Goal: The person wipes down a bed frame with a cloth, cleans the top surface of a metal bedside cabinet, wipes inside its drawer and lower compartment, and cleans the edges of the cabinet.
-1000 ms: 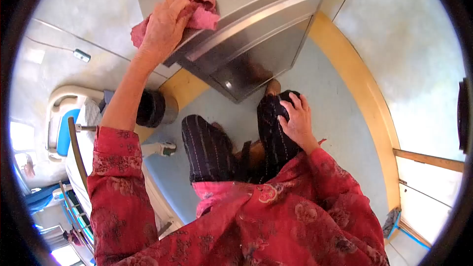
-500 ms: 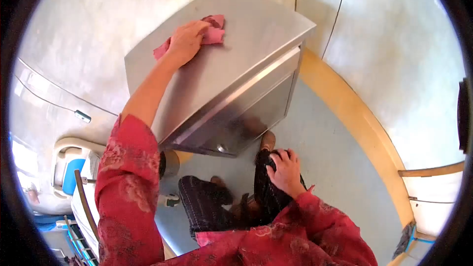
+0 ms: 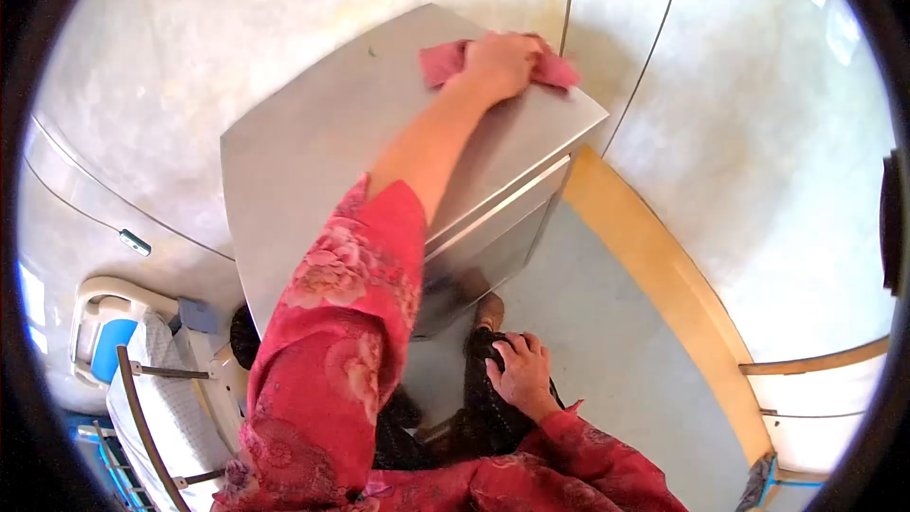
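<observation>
On the top of a grey metal cabinet point(image 3: 313, 161), my left hand point(image 3: 498, 66) presses down on a pink cloth point(image 3: 441, 64), near the far right corner. The cloth sticks out on both sides of the hand, and its middle is hidden beneath the palm. My left arm reaches across the cabinet top and covers part of its front. Lower down, my right hand point(image 3: 524, 374) rests on my dark-trousered knee, holding nothing, its fingers somewhat apart. A tiny green speck point(image 3: 372, 52) lies on the cabinet top near its back edge.
A bed with a pale headboard point(image 3: 85, 322) and a curved side rail point(image 3: 142, 417) stands at the left. A corded handset point(image 3: 135, 243) hangs on the marbled wall point(image 3: 237, 19). Yellow skirting point(image 3: 664, 256) borders the bluish floor point(image 3: 616, 351) at the right.
My left hand has slid the pink cloth rightwards across the cabinet top, from the middle to the far right corner. My right hand stays on the knee. The view has shifted slightly.
</observation>
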Tool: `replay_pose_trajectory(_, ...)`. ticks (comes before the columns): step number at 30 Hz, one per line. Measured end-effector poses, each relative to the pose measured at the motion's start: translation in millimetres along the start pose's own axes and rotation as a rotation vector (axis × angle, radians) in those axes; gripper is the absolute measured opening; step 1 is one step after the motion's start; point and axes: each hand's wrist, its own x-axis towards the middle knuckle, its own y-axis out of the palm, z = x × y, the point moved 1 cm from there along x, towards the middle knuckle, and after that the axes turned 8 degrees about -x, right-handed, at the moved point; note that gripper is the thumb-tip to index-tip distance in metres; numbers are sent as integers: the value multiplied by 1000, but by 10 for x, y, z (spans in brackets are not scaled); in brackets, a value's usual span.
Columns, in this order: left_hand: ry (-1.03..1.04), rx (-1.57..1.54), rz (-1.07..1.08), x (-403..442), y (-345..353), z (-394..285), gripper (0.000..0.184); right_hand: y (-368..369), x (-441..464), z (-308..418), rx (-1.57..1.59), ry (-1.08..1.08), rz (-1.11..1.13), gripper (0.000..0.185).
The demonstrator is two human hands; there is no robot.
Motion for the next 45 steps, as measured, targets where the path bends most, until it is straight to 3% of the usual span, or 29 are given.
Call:
replay_pose_trajectory(3, 129, -74, -13, -130, 60, -272, 23, -33, -5, 53, 9, -9, -28, 30)
replay_pose_trajectory(5, 333, -191, 44, -270, 24, -341, 22, -31, -53, 49, 49, 4, -21, 32)
replay_pose_trajectory(7, 352, -242, 76, -602, -123, -463, 22, -25, -158, 40, 49, 32, -29, 33)
replay_pose_trajectory(9, 534, -300, 97, -1027, -270, -486, 22, -7, -200, 30, 59, 44, -24, 34)
replay_pose_trajectory(14, 586, -309, 114, -2209, -778, -599, 23, -40, -341, 71, 59, 74, -55, 32)
replay_pose_trajectory(20, 195, -195, 132, -3555, -1562, -478, 27, 19, -496, 30, 100, 98, -91, 33)
replay_pose_trajectory(24, 89, -112, 143, -4089, -1885, -355, 28, 61, -515, -13, 93, 79, -115, 34)
replay_pose_trajectory(30, 168, -102, 194, -3518, -1775, -104, 25, 87, -418, 91, 29, 56, -58, 33)
replay_pose_trajectory(37, 306, -275, 52, -1864, -939, 333, 25, 100, -251, 152, 5, 21, -30, 34)
replay_pose_trajectory(39, 283, -174, 86, -1348, -693, 556, 30, 130, -173, 179, 4, -20, -47, 35)
replay_pose_trajectory(41, 354, -114, -18, -937, -496, 782, 29, 128, -91, 228, -15, -34, -11, 34)
replay_pose_trajectory(45, 221, -64, -28, -423, -439, 1019, 27, 189, 19, 257, -48, -34, 41, 36)
